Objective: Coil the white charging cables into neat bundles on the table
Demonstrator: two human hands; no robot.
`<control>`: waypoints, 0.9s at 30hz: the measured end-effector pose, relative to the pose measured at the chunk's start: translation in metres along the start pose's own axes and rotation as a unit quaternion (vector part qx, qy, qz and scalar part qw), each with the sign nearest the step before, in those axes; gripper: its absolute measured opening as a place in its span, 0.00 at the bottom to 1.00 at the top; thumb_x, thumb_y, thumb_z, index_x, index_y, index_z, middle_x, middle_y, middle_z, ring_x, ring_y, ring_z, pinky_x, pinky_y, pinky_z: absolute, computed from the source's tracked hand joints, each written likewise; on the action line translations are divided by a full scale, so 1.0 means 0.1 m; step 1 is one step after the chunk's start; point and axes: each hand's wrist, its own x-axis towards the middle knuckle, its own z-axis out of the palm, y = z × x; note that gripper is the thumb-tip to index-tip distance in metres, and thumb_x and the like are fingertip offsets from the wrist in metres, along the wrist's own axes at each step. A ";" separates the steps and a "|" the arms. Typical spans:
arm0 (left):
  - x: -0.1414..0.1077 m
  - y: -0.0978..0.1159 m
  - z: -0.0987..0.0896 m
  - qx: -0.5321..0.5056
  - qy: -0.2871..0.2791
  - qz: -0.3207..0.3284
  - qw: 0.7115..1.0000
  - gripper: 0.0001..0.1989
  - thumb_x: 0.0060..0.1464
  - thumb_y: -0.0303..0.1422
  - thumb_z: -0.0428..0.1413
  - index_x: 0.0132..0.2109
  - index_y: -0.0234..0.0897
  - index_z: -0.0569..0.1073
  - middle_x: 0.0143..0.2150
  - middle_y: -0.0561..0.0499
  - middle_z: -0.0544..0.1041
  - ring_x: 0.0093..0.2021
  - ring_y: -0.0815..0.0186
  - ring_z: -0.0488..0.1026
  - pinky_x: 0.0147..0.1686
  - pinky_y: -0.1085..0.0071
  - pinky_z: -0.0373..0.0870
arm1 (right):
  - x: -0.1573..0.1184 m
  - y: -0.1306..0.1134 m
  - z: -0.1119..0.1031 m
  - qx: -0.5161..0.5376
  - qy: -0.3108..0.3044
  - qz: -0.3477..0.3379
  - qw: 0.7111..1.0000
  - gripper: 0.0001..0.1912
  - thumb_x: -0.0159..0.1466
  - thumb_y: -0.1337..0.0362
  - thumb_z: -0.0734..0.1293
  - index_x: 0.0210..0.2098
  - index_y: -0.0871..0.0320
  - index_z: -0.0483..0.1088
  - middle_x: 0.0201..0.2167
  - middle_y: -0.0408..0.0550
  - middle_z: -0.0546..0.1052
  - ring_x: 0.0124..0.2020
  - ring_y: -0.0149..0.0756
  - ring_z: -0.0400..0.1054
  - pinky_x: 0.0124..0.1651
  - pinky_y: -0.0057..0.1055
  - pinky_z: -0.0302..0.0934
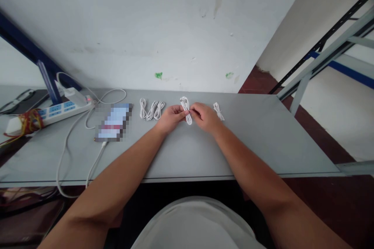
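Cable [186, 111], white and folded into a narrow looped bundle, is gripped at its middle by the left hand [171, 118] and the right hand [206, 118], with the fingers of both closed on it from either side; whether it is lifted off the surface cannot be told. Directly beyond and under the hands, a grey tabletop [263, 140] is spread. Three similar white cable bundles [152, 109] are laid side by side just beyond the left hand, and one more white cable bundle [218, 111] is placed just beyond the right hand, apart from the one being held. Further out past the left hand, a flat rectangular object [113, 122] is lying, pixelated so that it cannot be identified, with a loose white cable [87, 140] looping nearby and trailing over the table's near edge. Beyond that, at the far left, a white power strip [62, 111] with blue sockets is set at an angle, with a white plug adapter [73, 95] seated at its far end, and a tangle of red and yellow wires [26, 122] is heaped beside it. Ahead of the hands, a scuffed white wall [146, 27] is seen.
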 end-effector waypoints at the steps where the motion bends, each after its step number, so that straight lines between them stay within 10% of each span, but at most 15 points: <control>1: 0.00 0.00 0.00 0.008 0.000 0.000 1.000 0.15 0.45 0.38 0.66 0.33 0.31 0.75 0.29 0.51 0.76 0.30 0.70 0.72 0.36 0.71 0.70 | 0.00 0.00 0.01 0.011 -0.004 0.004 1.000 0.09 0.66 0.65 0.58 0.29 0.56 0.59 0.26 0.42 0.65 0.29 0.32 0.58 0.33 0.30 0.50; 16: -0.06 0.10 0.07 0.201 0.043 0.112 0.972 0.14 0.46 0.39 0.65 0.36 0.34 0.74 0.32 0.51 0.74 0.34 0.66 0.70 0.39 0.69 0.66 | -0.02 0.03 0.25 0.267 0.034 0.169 0.948 0.14 0.65 0.56 0.59 0.25 0.55 0.58 0.20 0.38 0.58 0.24 0.30 0.54 0.29 0.28 0.51; 27: -0.14 0.26 0.05 0.420 0.011 0.224 0.879 0.07 0.57 0.37 0.55 0.36 0.39 0.75 0.38 0.46 0.74 0.41 0.61 0.69 0.46 0.66 0.64 | 0.00 -0.01 0.36 0.477 0.052 0.278 0.832 0.13 0.56 0.55 0.66 0.23 0.55 0.60 0.17 0.35 0.51 0.19 0.27 0.45 0.23 0.28 0.44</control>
